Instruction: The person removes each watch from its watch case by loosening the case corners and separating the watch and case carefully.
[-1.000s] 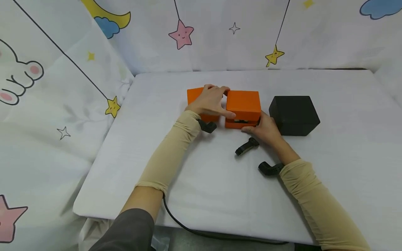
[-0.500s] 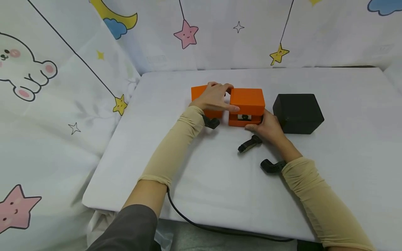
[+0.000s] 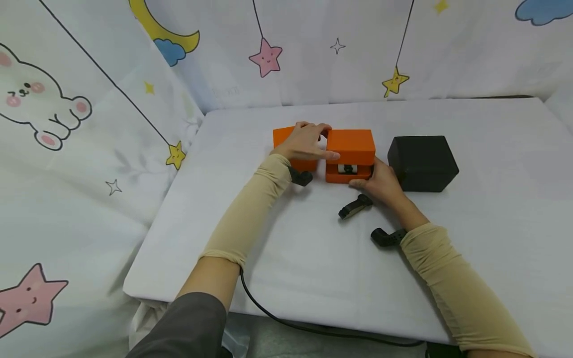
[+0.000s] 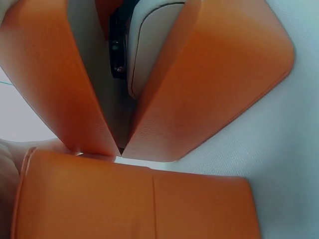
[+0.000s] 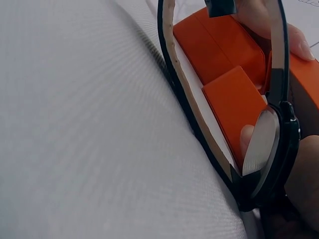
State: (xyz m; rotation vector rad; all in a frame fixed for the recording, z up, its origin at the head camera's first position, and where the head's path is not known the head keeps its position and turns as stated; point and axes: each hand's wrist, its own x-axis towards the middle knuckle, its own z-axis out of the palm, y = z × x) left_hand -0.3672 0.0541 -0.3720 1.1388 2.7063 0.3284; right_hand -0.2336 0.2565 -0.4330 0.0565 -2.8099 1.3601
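An orange watch box (image 3: 350, 144) stands at the middle back of the table, its hinged lid partly raised. Through the gap a watch on a pale cushion (image 4: 152, 47) shows inside. My left hand (image 3: 304, 143) grips the lid from the left, thumb along its front edge. At the lower right corner my right hand (image 3: 380, 184) holds the base, thumb in front; its other fingers are mostly hidden behind the box. A dark-strapped wristwatch (image 3: 356, 206) lies on the table just in front of my right hand, looming close in the right wrist view.
A second orange box (image 3: 283, 135) sits left of the watch box, partly covered by my left hand. To the right stands a black box (image 3: 423, 163). A black cable (image 3: 286, 332) hangs by the front edge of the white table (image 3: 295, 268).
The watch box's lid has risen slightly under my left hand, widening the front gap so the watch inside shows more. My right hand keeps its hold on the base.
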